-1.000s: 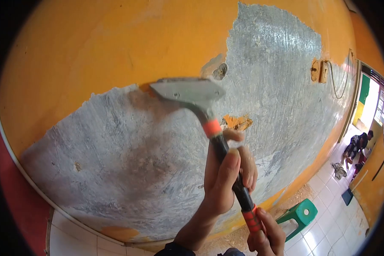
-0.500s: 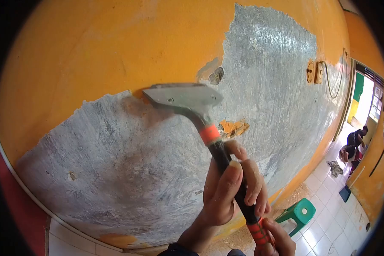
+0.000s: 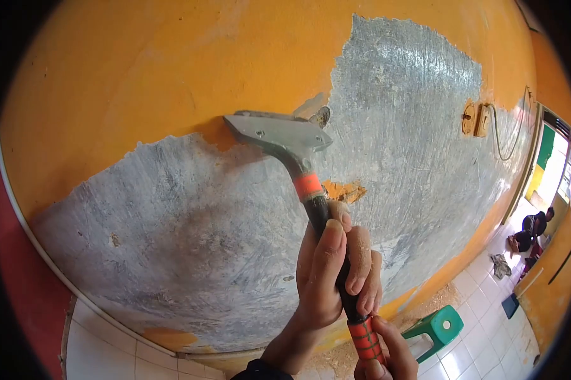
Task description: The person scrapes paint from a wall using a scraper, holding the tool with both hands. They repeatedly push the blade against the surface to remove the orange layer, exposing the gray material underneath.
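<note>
A long-handled wall scraper with a wide metal head and black-and-orange handle leans up against the wall. Its blade lies at the border between orange paint and bared grey plaster, near a small hole. My left hand is closed round the black middle of the handle, thumb along it. Lower down, my right hand grips the orange, taped end; the frame's bottom edge cuts part of it off. Dust whitens the left fingers.
A green plastic stool stands on the tiled floor by the wall's foot, among scattered scrapings. A switch box with a hanging cable is on the wall. Far right, a person sits low near the doorway, with a blue dustpan nearby.
The scraper head has shifted slightly up and right along the paint edge. Both hands keep their hold, and the view has turned a little.
</note>
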The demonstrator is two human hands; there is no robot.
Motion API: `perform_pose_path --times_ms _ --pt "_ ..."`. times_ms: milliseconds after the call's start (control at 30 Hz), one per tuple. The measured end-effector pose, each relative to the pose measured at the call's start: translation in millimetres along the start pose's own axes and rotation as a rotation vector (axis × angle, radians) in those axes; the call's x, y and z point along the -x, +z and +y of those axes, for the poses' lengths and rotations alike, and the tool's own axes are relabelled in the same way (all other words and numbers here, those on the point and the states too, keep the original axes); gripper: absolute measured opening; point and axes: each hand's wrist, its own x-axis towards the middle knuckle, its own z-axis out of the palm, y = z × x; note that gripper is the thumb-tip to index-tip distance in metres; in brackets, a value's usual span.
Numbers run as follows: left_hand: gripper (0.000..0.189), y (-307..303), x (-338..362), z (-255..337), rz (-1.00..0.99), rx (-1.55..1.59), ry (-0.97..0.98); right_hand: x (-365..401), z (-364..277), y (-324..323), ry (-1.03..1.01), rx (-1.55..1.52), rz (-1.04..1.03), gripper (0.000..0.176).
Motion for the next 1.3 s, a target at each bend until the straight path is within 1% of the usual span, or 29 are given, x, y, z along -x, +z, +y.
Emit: perform_pose_path --times_ms 67,100,167,300,367,400,467,600,767,900,967,1000,1067,1200,1233,1300 --pt "0.025 0 7 -7 0.056 -0.080 0.019 1 -2 0 -0.007 -0.100 0.032 0.052" --pt "0.025 0 6 -7 0.062 -0.084 0.025 0 -2 -2 -0.005 -0.102 0.023 0.052" --pt "0.026 0 3 -6 0.089 -0.039 0.017 -2 0 -5 0.001 0.066 -0.014 0.053" --pt "0.026 2 0 -7 0.084 -0.104 0.036 -2 5 -10 -0.014 -0.039 -0.046 0.054" --pt "0.027 0 5 -10 0.103 -0.092 0.038 4 10 -9 0.073 -0.067 -0.055 0.054" --pt "0.027 0 6 -11 0.122 -0.080 0.039 2 8 -11 0.072 -0.066 -0.058 0.054" --pt "0.027 4 1 -9 0.115 -0.089 0.046 -4 3 -15 0.007 -0.019 -0.090 0.053" --pt "0.027 4 5 -11 0.133 -0.123 0.059 3 7 -12 -0.012 -0.021 -0.069 0.050" --pt "0.024 5 -2 -7 0.147 -0.172 0.093 -7 3 -14 0.014 -0.167 -0.124 0.050" --pt "0.023 8 2 -5 0.172 -0.222 0.072 -3 1 -16 0.074 -0.072 -0.130 0.051" --pt "0.023 6 0 -3 0.148 -0.190 0.084 -7 5 -14 -0.068 -0.005 -0.107 0.052" --pt "0.023 9 -1 -3 0.154 -0.189 0.082 -6 4 -13 -0.062 -0.008 -0.107 0.052" --pt "0.023 16 -5 -2 0.176 -0.235 0.084 -7 0 -14 -0.044 -0.128 -0.084 0.053" --pt "0.023 10 -3 -3 0.158 -0.231 0.071 -6 5 -14 -0.056 -0.038 -0.103 0.054" --pt "0.022 9 -9 0 0.117 -0.236 0.080 -6 3 -12 -0.050 -0.041 -0.101 0.054" --pt "0.023 15 -7 0 0.150 -0.244 0.066 -11 -4 -10 -0.055 -0.220 -0.088 0.056"
